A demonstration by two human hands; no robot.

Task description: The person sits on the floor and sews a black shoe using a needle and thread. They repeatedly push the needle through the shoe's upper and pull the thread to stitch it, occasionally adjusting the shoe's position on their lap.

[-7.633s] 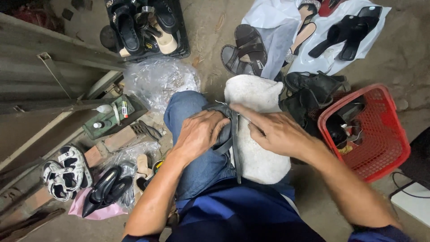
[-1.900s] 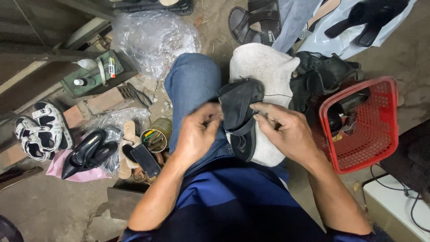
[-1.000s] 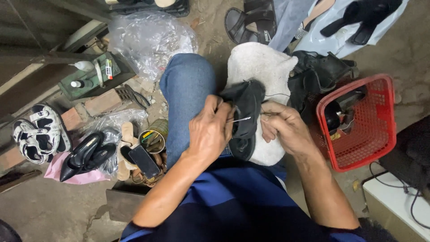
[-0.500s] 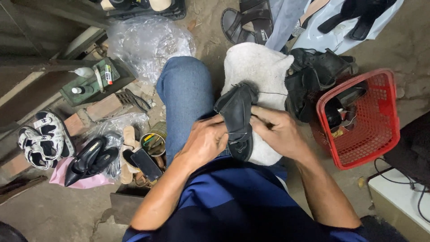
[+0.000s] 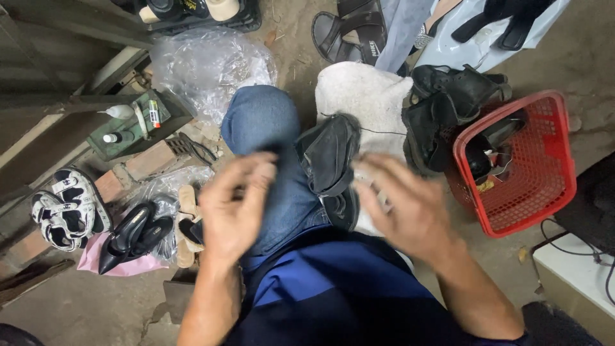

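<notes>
Head view, looking straight down on the lap. The dark shoe (image 5: pixel 330 160) lies between the knees, partly on the blue jeans leg (image 5: pixel 269 141) and partly on the white cloth (image 5: pixel 368 96) that covers the other knee. Its long axis runs from about 1 o'clock, where one end rests on the cloth, to about 7 o'clock, toward the body. A thin pale thread (image 5: pixel 378 131) goes from the shoe out over the cloth toward 3 o'clock.

The left hand (image 5: pixel 234 208) is at about 8 o'clock from the shoe, lifted above the jeans, fingers spread and slightly curled; it holds nothing that I can see, though it is blurred. The right hand (image 5: pixel 403 205) is at about 4 o'clock from the shoe, also open with fingers spread toward it, and it grips nothing. Both hands are near the shoe but apart from it; the right hand's fingertips come a little nearer to its lower edge.

At 3 o'clock stands a red basket (image 5: pixel 544 186) with dark shoes (image 5: pixel 448 106) just beside it. At 9 o'clock black heeled shoes (image 5: pixel 131 234) lie on plastic.
</notes>
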